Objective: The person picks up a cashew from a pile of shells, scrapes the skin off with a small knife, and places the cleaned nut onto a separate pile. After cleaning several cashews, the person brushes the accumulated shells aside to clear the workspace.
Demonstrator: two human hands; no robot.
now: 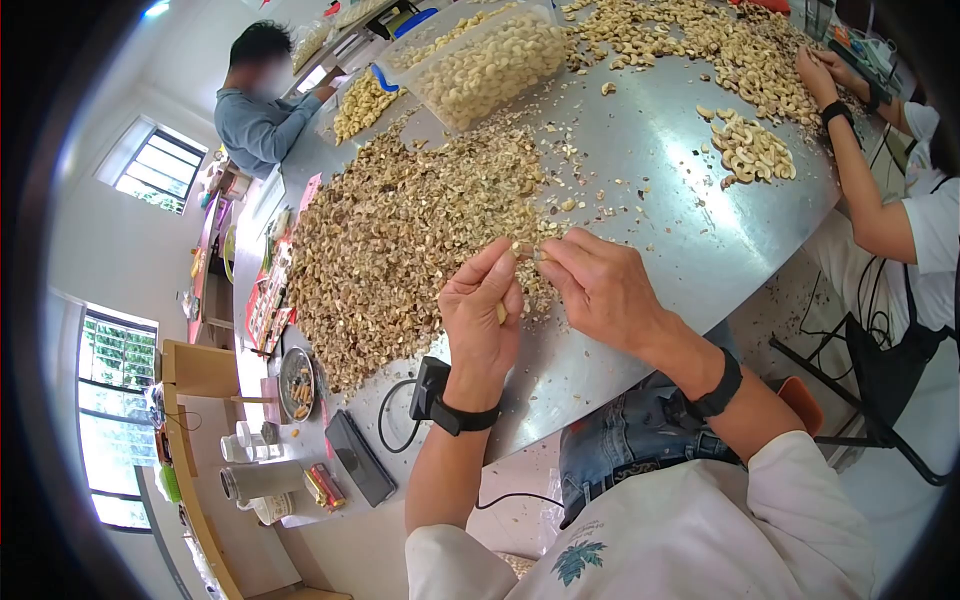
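My left hand (pixel 482 305) is closed, pinching a small pale cashew nut (pixel 515 246) between thumb and forefinger. Another pale piece (pixel 502 313) shows lower down against its curled fingers. Just to the right, my right hand (pixel 608 290) is closed around a small thin tool (pixel 531 253), its tip close to the nut; the fingers cover most of it. Both hands are above the near edge of a wide heap of brown cashew skins and pieces (pixel 400 230) on the metal table (pixel 660 110).
A clear plastic bin (pixel 490 75) of pale cashews stands at the back, with a small cashew pile (pixel 752 150) to the right. A phone (pixel 358 457), a steel dish (pixel 297 384) and a flask (pixel 262 481) lie left. One person (pixel 262 110) sits far left; another person's hands (pixel 822 75) work at right.
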